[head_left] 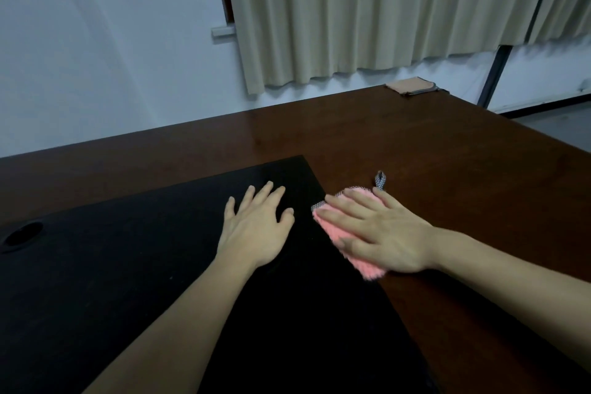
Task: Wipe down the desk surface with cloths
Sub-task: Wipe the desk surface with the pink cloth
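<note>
A fluffy pink cloth [332,233] with a small patterned hanging loop [380,180] lies on the desk, across the seam between the black desk panel [128,265] and the brown wooden desk surface [431,163]. My right hand [380,233] presses flat on the cloth, fingers straight and pointing left. My left hand [256,227] rests flat on the black panel just left of the cloth, fingers spread, holding nothing.
A second folded tan cloth [411,86] lies at the far right corner of the brown desk. A round cable hole [22,233] sits in the black panel at the left. Beige curtains [383,9] and a white wall stand behind the desk.
</note>
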`<state>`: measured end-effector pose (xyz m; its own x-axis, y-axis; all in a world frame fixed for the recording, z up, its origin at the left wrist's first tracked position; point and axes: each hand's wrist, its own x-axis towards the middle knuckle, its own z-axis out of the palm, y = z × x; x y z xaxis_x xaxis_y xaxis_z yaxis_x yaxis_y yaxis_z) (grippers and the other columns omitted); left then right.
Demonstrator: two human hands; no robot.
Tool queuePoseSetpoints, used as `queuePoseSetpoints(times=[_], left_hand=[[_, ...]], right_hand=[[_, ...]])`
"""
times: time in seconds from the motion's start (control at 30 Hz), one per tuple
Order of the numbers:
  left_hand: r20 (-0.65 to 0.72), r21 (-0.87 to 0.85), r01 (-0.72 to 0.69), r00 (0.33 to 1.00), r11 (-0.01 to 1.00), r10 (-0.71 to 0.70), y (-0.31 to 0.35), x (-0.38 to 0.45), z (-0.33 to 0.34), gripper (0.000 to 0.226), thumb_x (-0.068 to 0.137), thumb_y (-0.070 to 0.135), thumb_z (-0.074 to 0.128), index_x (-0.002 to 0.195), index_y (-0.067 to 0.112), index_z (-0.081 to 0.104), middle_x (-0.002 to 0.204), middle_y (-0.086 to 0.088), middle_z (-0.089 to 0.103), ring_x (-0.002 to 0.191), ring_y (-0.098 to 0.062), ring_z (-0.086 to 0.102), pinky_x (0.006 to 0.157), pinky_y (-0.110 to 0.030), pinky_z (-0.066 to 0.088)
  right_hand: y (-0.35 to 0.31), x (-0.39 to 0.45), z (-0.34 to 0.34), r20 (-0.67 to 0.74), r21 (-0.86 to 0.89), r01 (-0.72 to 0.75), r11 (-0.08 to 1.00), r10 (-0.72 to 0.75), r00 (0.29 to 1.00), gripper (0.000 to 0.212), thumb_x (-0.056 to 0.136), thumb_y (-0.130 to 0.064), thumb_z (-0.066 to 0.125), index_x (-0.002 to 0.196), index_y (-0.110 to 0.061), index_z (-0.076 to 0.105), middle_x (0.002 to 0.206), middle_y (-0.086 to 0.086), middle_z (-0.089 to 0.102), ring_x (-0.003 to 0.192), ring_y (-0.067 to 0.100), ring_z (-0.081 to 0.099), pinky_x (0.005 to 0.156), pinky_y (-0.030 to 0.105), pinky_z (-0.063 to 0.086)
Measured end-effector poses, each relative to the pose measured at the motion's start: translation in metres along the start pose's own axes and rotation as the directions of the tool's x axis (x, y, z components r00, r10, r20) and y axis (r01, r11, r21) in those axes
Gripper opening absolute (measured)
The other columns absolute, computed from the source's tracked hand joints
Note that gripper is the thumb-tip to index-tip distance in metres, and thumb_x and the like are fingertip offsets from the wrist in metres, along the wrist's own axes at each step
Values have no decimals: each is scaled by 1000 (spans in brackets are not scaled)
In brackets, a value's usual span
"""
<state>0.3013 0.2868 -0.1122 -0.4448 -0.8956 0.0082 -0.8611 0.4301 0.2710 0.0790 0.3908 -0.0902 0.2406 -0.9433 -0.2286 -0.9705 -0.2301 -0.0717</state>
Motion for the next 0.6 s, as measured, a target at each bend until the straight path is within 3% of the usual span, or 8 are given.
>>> queuePoseSetpoints(times=[0.2,0.4,0.6], left_hand=[[-4,9,4,1000,1000,-4,2,1,2,58,106,51,27,160,35,19,169,12,7,156,-17,0,125,-49,-2],[-1,2,9,1000,1000,-9,3,1,2,57,105,50,28,160,36,18,169,13,6,156,-16,-2,125,-49,-4],[-5,4,14,1000,1000,-14,4,-1,0,57,105,49,28,160,36,19,169,13,7,156,-15,0,126,-49,-3]], right_hand=[[18,8,0,-11,20,-24,1000,24,1000,59,102,-66,15,154,-55,-10,164,-22,-17,152,8,-21,125,47,-12],[58,80,-19,-59,51,-208,977,211,976,59,104,-63,16,158,-49,-3,170,-14,-6,156,16,-6,124,55,-3],[44,115,-23,-62,90,-323,942,329,942,61,104,-59,16,161,-43,-1,171,-10,-5,157,25,-7,121,63,-4]])
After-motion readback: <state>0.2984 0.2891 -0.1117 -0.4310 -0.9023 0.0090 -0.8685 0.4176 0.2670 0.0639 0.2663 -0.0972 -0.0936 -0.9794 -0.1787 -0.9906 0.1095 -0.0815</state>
